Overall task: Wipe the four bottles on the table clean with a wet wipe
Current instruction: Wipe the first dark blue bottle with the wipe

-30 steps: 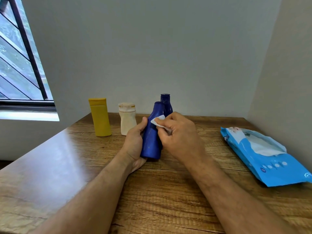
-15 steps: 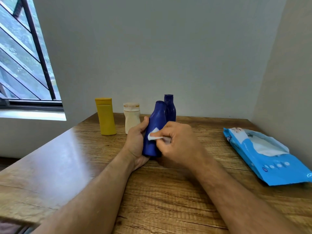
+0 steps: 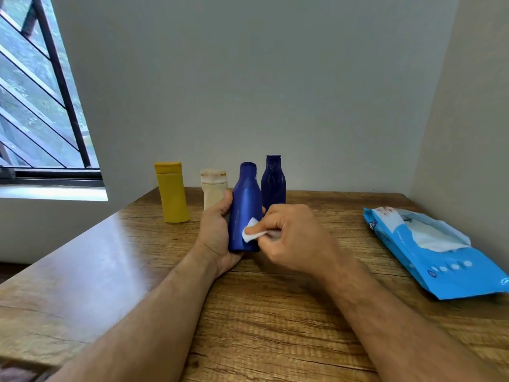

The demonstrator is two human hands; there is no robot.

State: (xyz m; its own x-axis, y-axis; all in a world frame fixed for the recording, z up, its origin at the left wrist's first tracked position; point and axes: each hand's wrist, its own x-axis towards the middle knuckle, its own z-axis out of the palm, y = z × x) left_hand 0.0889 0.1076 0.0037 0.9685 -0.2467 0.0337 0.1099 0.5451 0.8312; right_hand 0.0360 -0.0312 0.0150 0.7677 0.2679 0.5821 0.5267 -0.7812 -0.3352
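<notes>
Wipe (image 3: 250,233) slides down to the blue bottle's (image 3: 246,205) lower body | bottle upright, left hand (image 3: 217,230) gripping | right hand (image 3: 289,238) pinches wipe, rubbing alongside.

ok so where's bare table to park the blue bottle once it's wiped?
Bare wood between the right hand and the wipes pack, and the wide left stretch of table in front of the yellow bottle. Crowded at the back: the cream bottle and dark blue bottle stand right behind the held blue bottle.

Soft window (image 3: 41,100) daylight glares on the table (image 3: 91,257); edges warp.
</notes>
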